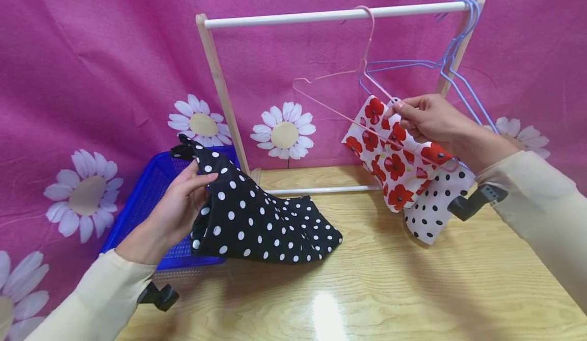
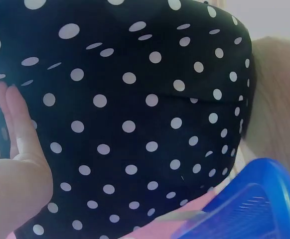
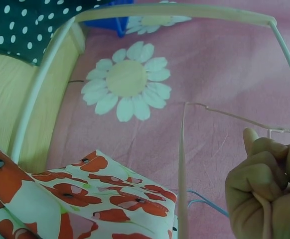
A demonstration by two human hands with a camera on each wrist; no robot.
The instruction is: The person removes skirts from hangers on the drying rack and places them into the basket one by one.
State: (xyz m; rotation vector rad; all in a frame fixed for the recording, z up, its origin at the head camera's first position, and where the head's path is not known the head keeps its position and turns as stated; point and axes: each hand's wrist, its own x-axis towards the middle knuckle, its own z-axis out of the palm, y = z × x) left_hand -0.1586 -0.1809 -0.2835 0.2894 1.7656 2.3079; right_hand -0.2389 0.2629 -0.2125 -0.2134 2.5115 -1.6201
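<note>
My left hand (image 1: 176, 203) grips a black cloth with white polka dots (image 1: 257, 224) near its upper corner. The cloth sags rightward over the table, and in the left wrist view it fills most of the frame. At the rack, my right hand (image 1: 435, 116) pinches the sloping right arm of a pink wire hanger (image 1: 321, 100), whose hook sits over the white rail (image 1: 284, 18). Behind the pink hanger hang a white cloth with red flowers (image 1: 394, 165) and a white cloth with black dots (image 1: 433, 211).
Several blue-purple hangers (image 1: 464, 30) cluster at the rail's right end. A blue plastic basket (image 1: 137, 198) stands left of the rack, partly behind my left hand and the black cloth. The rack's wooden post (image 1: 220, 86) rises beside it. Under everything is a wood-grain table (image 1: 367, 280).
</note>
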